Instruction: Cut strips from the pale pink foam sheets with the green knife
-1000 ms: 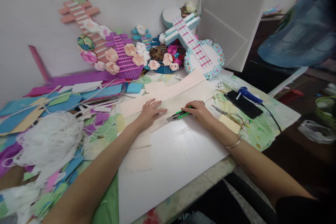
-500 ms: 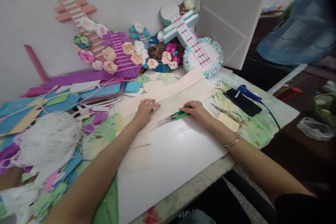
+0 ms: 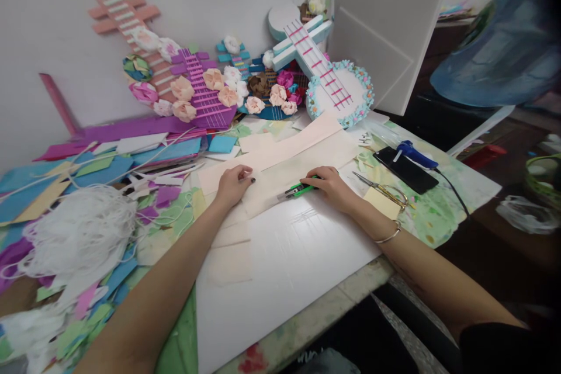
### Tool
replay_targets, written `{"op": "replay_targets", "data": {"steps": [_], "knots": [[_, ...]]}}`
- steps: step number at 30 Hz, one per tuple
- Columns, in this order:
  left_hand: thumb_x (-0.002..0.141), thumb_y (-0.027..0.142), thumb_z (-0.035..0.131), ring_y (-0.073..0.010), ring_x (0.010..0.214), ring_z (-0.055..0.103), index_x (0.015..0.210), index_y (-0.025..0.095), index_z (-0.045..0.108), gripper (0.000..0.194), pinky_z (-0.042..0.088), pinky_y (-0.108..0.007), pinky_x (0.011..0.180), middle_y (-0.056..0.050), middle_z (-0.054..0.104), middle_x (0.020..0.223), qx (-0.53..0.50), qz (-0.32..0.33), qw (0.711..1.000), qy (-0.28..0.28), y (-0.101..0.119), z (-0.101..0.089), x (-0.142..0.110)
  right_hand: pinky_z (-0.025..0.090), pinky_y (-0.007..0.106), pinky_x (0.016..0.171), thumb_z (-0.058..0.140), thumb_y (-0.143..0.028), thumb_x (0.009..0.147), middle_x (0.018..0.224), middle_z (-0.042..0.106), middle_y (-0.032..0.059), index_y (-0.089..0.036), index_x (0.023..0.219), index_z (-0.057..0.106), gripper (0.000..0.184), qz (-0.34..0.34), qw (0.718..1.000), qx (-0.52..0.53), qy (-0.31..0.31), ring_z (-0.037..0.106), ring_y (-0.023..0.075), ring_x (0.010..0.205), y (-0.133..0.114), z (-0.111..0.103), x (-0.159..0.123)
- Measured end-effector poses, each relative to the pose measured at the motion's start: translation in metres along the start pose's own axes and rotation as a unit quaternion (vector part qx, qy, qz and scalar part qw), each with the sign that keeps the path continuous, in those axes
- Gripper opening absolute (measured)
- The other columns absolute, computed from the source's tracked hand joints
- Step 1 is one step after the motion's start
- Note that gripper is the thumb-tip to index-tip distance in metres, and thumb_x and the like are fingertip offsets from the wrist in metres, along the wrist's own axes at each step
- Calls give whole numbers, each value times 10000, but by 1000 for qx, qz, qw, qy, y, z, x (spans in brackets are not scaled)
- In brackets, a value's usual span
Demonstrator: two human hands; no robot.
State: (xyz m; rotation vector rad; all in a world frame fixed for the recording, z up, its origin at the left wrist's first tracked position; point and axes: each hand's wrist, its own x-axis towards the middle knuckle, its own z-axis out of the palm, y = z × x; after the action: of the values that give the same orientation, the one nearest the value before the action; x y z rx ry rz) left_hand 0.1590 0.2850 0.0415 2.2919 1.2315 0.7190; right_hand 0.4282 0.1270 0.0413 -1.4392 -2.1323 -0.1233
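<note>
My right hand [image 3: 326, 184] is closed around a green and black utility knife [image 3: 298, 190], its blade end pointing left over a pale sheet [image 3: 307, 163]. My left hand [image 3: 234, 184] rests at the left end of the pale sheets, fingers curled in and tips close to the thumb. Whether anything thin is between them cannot be made out. A long pale pink strip [image 3: 298, 141] lies just beyond both hands. Under the near sheets is a glossy white board [image 3: 280, 280] with scored lines, and smaller pale pieces [image 3: 230, 263] lie on its left part.
Gold-handled scissors [image 3: 385, 190], a black phone [image 3: 405, 170] and a blue glue gun [image 3: 416, 155] lie at right. White cord [image 3: 81, 234] is heaped at left among coloured scraps. Decorated paper instruments [image 3: 337, 93] lean against the wall behind.
My left hand has drawn back slightly to the left, its fingers going from stretched over the sheet to curled. The right hand and knife have hardly moved.
</note>
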Motion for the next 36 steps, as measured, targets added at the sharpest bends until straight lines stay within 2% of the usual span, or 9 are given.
{"op": "replay_targets", "data": {"steps": [9, 16, 20, 23, 26, 29, 32, 36], "knots": [[747, 221, 580, -190, 758, 577, 930, 209, 662, 201, 459, -311, 757, -4, 620, 753, 12, -3, 1000, 6, 0, 0, 1, 380, 436, 858, 378, -119, 929, 1071, 645, 111, -228, 1131, 676, 377, 2, 1000, -9, -3, 567, 235, 979, 0, -3, -1], [757, 167, 551, -224, 803, 571, 939, 211, 657, 215, 449, -367, 822, -27, 610, 766, 50, 30, 998, 7, -6, 6, 3, 384, 436, 850, 388, -114, 920, 1070, 643, 96, -248, 1119, 674, 373, 7, 1000, -4, -11, 566, 236, 985, -2, -1, -2], [747, 127, 547, -262, 987, 556, 1096, 187, 607, 359, 424, -416, 924, -88, 612, 980, 66, 68, 995, 30, -3, 5, 2, 381, 443, 864, 389, -104, 914, 1075, 640, 94, -246, 1117, 674, 377, 7, 1000, 2, -14, 564, 239, 991, -3, -1, -2], [810, 164, 510, -290, 1202, 454, 1184, 186, 559, 378, 336, -456, 1038, -123, 558, 1209, 76, 114, 990, 40, 6, 1, -2, 381, 437, 862, 382, -113, 921, 1075, 637, 92, -249, 1122, 672, 379, 9, 1000, 0, -17, 562, 234, 989, -3, -3, -2], [895, 267, 468, -272, 1322, 359, 1279, 219, 507, 389, 242, -457, 1110, -90, 507, 1359, 86, 177, 980, -2, 18, 0, -8, 380, 433, 858, 377, -122, 930, 1080, 629, 100, -240, 1139, 667, 376, 0, 1000, -6, -18, 561, 237, 997, -3, -4, -1], [917, 337, 470, -308, 1405, 245, 1386, 264, 436, 476, 203, -516, 1117, -68, 428, 1475, 105, 217, 968, -75, 24, 5, -12, 378, 434, 858, 383, -127, 939, 1076, 626, 108, -231, 1147, 667, 367, -9, 1000, -13, -16, 561, 244, 992, -3, -4, -2], [946, 339, 415, -345, 1441, 154, 1425, 326, 398, 479, 187, -593, 1097, -42, 357, 1531, 128, 219, 959, -127, 24, 9, -12, 385, 432, 852, 402, -135, 945, 1065, 629, 109, -235, 1148, 666, 348, -19, 1000, -17, -7, 563, 243, 980, -1, -2, -3], [962, 345, 379, -349, 1454, 113, 1426, 380, 392, 465, 186, -609, 1093, -18, 307, 1557, 150, 207, 954, -159, 20, 11, -9, 411, 428, 825, 404, -142, 952, 1042, 633, 110, -236, 1145, 661, 336, -37, 999, -24, 14, 568, 239, 961, 1, 0, -5]]}}
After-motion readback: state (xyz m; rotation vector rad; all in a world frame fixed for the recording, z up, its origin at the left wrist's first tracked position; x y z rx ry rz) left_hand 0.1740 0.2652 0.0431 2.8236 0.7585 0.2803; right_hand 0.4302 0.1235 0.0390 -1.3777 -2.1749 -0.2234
